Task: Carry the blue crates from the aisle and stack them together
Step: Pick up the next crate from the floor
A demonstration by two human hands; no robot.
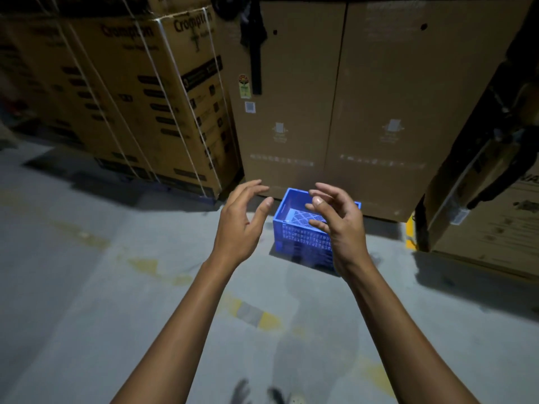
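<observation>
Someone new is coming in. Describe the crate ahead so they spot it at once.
Find the two tall plain cardboard cartons standing side by side ahead. At their foot, on the grey floor, sits the blue crate. It alone is bright blue, open-topped, with lattice walls; its neighbours are brown cardboard.

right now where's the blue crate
In the head view the blue crate sits on the grey floor just right of centre, at the foot of the tall cardboard box, with the right hand partly in front of it.
</observation>
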